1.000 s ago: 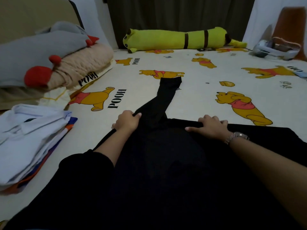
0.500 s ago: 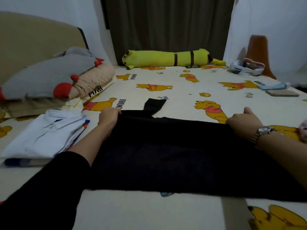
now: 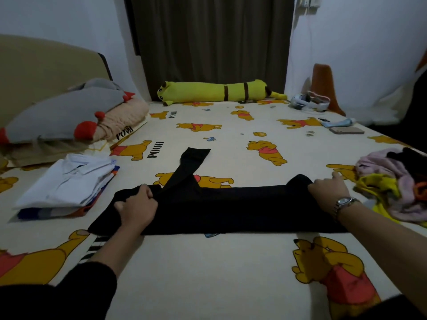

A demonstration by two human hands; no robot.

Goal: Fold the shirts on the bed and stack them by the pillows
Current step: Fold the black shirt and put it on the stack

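Cartoon-bear bedsheet [image 3: 208, 269] carries a black shirt [image 3: 231, 209] folded into a long band, one sleeve angled away. Left hand [image 3: 136, 210] grips its left end; right hand [image 3: 328, 192] clutches the right end. Folded stack [image 3: 67, 183] lies beside pillows [image 3: 64, 116]; unfolded clothes [image 3: 395, 181] crowd the right.

black shirt [image 3: 231, 209]: matt cloth | bedsheet [image 3: 208, 273]: smooth printed cloth | wristwatch [image 3: 344, 202]: shiny metal

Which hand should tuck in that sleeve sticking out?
Probably the left hand: it grips the black shirt right beside the sleeve. The right hand holds the far end.
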